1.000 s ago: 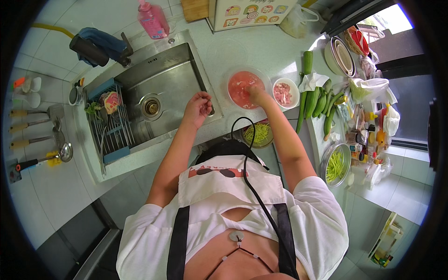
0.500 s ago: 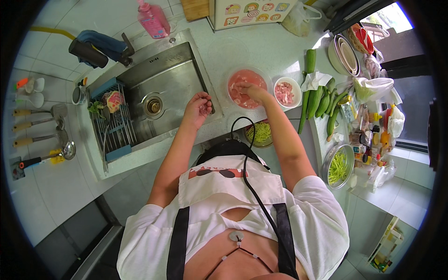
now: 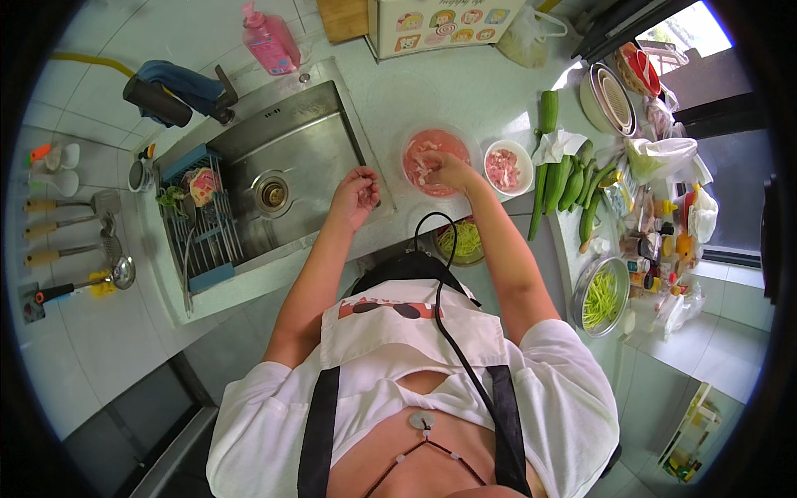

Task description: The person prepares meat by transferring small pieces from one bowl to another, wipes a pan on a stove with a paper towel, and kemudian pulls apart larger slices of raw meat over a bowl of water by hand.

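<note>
A clear bowl (image 3: 415, 135) of pink, cloudy water holds strips of raw meat (image 3: 425, 163) on the counter right of the sink. My right hand (image 3: 451, 173) is down in this bowl, fingers closed on some of the meat; its fingertips are partly hidden. Just right of it stands a small white bowl (image 3: 526, 158) with more cut raw meat (image 3: 502, 168). My left hand (image 3: 357, 197) hovers by the right edge of the steel sink (image 3: 307, 149), fingers loosely curled in, with nothing visible in them.
A blue-ended dish rack (image 3: 217, 274) sits in the sink's left side. Green cucumber-like vegetables (image 3: 573, 183) and a steel bowl of green shreds (image 3: 602, 299) lie to the right. Below the counter edge is another bowl of shreds (image 3: 461, 241). A pink pump bottle (image 3: 270, 41) stands behind.
My right hand has shifted slightly down and right within the bowl, and more meat strips show beside its fingers. My left hand stays by the sink edge, curled as before.
</note>
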A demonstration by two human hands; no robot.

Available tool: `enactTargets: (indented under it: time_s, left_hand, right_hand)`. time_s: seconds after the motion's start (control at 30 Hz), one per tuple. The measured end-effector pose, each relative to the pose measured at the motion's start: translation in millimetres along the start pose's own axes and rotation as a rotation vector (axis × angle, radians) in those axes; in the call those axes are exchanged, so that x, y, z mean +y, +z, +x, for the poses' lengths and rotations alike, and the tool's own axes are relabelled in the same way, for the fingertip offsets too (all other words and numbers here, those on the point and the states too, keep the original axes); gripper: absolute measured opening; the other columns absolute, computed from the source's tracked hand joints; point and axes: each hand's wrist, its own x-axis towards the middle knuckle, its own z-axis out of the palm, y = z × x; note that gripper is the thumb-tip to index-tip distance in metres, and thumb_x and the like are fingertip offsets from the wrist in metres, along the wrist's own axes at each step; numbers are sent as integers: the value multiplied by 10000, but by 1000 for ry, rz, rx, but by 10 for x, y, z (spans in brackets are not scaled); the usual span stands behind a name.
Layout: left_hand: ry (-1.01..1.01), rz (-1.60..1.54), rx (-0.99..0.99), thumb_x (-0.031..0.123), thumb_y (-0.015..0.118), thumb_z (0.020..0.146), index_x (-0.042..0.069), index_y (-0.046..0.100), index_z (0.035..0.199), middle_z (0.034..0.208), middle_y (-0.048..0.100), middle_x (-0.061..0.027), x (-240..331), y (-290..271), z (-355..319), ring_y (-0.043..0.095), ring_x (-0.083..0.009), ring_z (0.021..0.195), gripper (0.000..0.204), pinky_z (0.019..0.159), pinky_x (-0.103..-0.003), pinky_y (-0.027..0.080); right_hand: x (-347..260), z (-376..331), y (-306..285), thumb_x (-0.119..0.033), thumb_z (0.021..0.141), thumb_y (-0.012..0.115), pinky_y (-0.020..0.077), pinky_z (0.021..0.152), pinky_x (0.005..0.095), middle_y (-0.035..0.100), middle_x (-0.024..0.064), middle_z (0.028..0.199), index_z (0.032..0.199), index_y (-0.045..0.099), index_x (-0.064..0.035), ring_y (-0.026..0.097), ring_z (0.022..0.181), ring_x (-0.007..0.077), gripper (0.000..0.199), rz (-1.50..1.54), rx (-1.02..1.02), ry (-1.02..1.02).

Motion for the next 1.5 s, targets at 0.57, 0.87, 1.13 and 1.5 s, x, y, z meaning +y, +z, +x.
enactTargets:
  time_s: [0.57,0.87,1.13,1.5]
  left_hand:
    - [-14,10,7,-37,458,742,62,517,838,758,543,-41,-37,35,43,531,-126,624,150,520,-233,457]
    - [1,-7,22,-38,455,741,59,514,841,768,551,-50,-42,-34,43,532,-130,613,152,511,-235,455]
    - [31,-46,63,-29,446,752,65,515,846,765,563,-52,29,-70,-67,535,-138,609,150,501,-234,457]
    - [25,-32,-2,-39,442,748,49,510,849,779,535,-47,38,-23,-26,521,-122,624,150,526,-217,451]
  right_hand:
    - [-50,-107,-209,17,697,575,470,662,275,615,112,894,992,593,-51,590,757,174,303,-201,396,-86]
    - [-132,341,0,0,711,594,458,525,199,595,65,764,894,601,16,561,641,115,184,64,393,26]
    - [-25,542,33,-14,701,606,443,525,195,603,76,715,808,603,12,558,634,92,110,-330,329,-60]
    - [-235,44,-12,11,769,550,482,544,187,605,45,865,956,577,-22,585,707,108,192,325,310,34]
